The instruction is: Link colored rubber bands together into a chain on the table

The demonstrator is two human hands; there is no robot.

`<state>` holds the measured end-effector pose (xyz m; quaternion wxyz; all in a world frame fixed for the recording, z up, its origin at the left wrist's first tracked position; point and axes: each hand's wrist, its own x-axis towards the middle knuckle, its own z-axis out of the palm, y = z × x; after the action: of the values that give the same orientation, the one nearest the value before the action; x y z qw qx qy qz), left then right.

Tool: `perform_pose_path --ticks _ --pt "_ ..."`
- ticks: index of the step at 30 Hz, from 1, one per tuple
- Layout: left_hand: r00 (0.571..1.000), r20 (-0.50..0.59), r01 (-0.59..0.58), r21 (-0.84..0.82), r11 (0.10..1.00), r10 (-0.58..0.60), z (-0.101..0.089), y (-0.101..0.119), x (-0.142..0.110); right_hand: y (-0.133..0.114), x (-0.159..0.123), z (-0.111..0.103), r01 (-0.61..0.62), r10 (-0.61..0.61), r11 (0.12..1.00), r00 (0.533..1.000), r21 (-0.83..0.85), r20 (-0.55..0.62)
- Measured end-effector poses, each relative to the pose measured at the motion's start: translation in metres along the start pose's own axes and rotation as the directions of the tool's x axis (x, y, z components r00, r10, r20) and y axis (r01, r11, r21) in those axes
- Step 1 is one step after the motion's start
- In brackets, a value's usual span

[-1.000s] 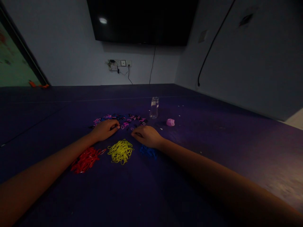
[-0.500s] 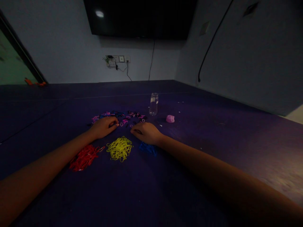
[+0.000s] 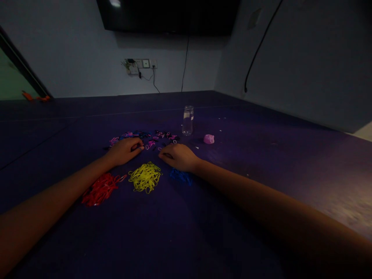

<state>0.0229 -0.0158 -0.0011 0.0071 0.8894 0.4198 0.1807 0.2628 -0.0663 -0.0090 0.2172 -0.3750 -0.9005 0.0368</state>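
Pile of thin yellow rubbery bands (image 3: pixel 145 177), stringy, tangled, roughly round, lying flat on smooth dark purple surface (image 3: pixel 162 232); loops point every which way. Left of yellow pile: pile of red rubbery bands (image 3: pixel 100 189), denser, elongated, long axis diagonal from near-left to far-right, one pale-looking loop poking out toward yellow pile. Right of yellow pile: smaller pile of dark blue rubbery bands (image 3: pixel 180 176), partly hidden by right hand. Beyond yellow pile: loose scatter of small pink, blue and black bands (image 3: pixel 150 143), oval loops at mixed angles.

Left hand (image 3: pixel 123 151) beyond and left of yellow pile, at near edge of scatter; fingers curled, thumb and index tips slightly apart, cannot tell if a band is held. Right hand (image 3: pixel 178 155) beyond and right of yellow pile; fingers bent, thumb and index tips close together, anything between them too dark to tell.

Well beyond yellow pile, to its right: clear cylindrical jar (image 3: pixel 187 126), pale label patch, upright, long axis vertical, mouth up. Farther right of yellow pile, also beyond: rounded pink lump (image 3: pixel 208 139), material unclear.
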Motion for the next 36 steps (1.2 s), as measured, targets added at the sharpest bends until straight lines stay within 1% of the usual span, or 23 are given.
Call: perform_pose_path --ticks 7,15,25,36 --pt "0.999 0.031 0.026 0.010 1.000 -0.026 -0.0013 0.0005 0.0007 0.0004 0.0010 0.0000 -0.008 0.008 1.000 1.000 0.004 0.012" --pt "0.999 0.022 0.030 0.014 0.999 -0.031 -0.0012 0.0019 0.0006 -0.0014 0.0011 -0.0023 0.000 0.000 1.000 1.000 0.010 0.015" --pt "0.999 0.025 0.035 0.009 0.999 -0.035 -0.0001 -0.0007 0.0012 -0.0007 0.0012 -0.0023 -0.008 0.009 1.000 1.000 -0.022 0.021" --pt "0.999 0.030 0.038 0.038 0.999 -0.039 -0.0024 0.0022 0.0008 0.0034 0.0010 0.0019 0.009 -0.009 1.000 1.000 0.016 0.012"
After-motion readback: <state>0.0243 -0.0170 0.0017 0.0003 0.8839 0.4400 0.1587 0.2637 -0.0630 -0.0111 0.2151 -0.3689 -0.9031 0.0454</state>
